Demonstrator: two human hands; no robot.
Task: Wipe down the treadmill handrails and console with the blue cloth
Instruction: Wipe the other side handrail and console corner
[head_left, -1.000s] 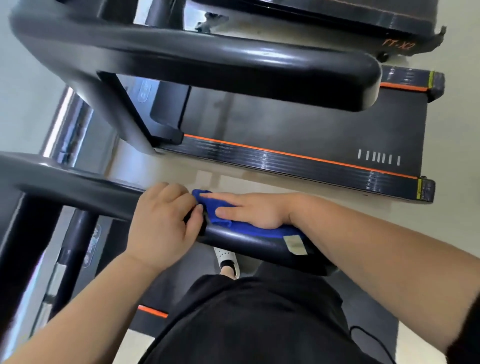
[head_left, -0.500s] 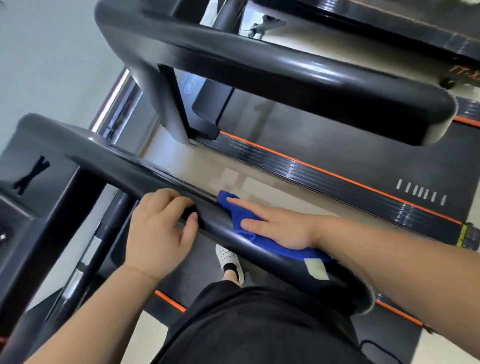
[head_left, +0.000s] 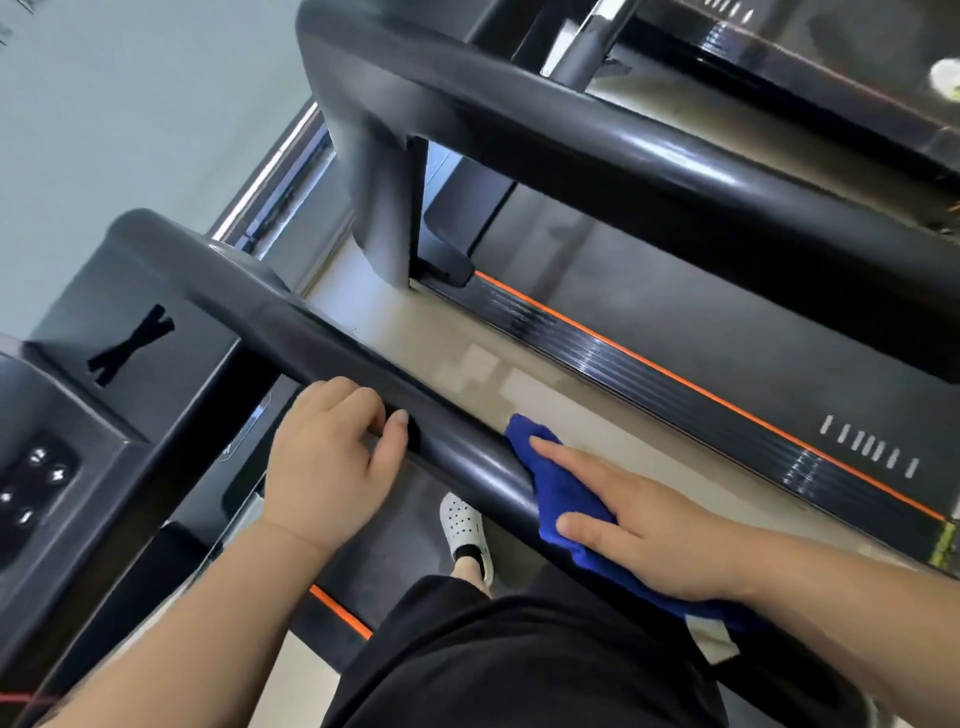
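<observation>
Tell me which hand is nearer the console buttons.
Left. The left hand grips the handrail just right of the console buttons; the right hand presses the blue cloth farther along.

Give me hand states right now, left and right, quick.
Left hand: curled around the handrail, gripping it, no cloth.
Right hand: open, flat, fingers extended, pressing the blue cloth onto the handrail.

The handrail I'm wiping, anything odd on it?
A pale label sits on the handrail near its end, partly under the blue cloth and right hand; it looks like peeling tape.
</observation>
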